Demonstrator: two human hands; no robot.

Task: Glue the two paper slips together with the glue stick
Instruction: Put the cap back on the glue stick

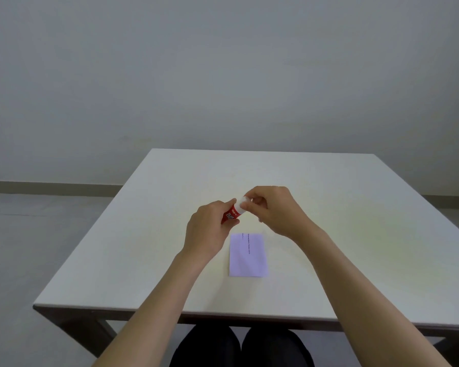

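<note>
The left hand (207,229) is wrapped around the red plastic barrel of the small glue stick (232,213), held in the air above the middle of the pale wooden table (355,234), while the right hand (273,210) pinches its white cap (243,201) with the fingertips. The stick looks light, stiff and a little smooth, so a firm hold on the barrel seems best. Just near of the hands, the thin white paper slips (248,256) lie flat; they probably bend easily and are best lifted by an edge.

Paper slip (248,255) on the table (355,234), near its front edge; glue stick (232,213) held above, just behind it.
</note>
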